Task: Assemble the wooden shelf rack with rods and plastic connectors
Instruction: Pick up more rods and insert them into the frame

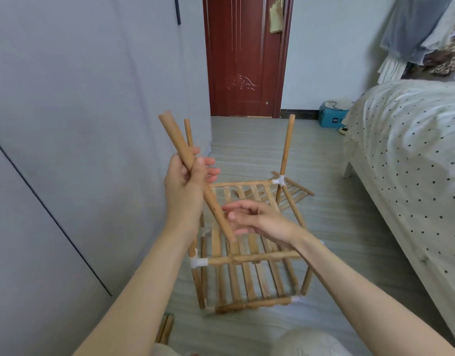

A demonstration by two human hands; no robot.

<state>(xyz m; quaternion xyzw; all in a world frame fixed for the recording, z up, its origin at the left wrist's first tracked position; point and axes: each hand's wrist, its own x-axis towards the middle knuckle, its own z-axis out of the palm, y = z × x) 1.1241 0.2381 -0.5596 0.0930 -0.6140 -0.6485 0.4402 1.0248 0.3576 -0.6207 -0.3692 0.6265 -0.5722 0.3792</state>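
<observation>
We are holding a wooden rod [195,179] in our left hand [186,186]. Our fingers [208,173] and thumb are curling around its middle, and the rod is tilting, with its top end up and to the left and its low end pointing down toward our right hand [259,222]. Our right hand is staying loose and holding nothing, with its fingers [236,208] spreading out just beside the low end of the rod; we cannot tell if they are touching it. The half-built rack [247,265] is sitting on the floor [336,253] right under both hands. Two thin posts are sticking up from it, one behind our left fingers [187,132] and one far past our right fingers [286,147]. White plastic connectors [198,262] are joining its corners. More rods [165,328] are lying on the floor below our left arm. A bed [413,150] is standing off to the right of our right hand.
</observation>
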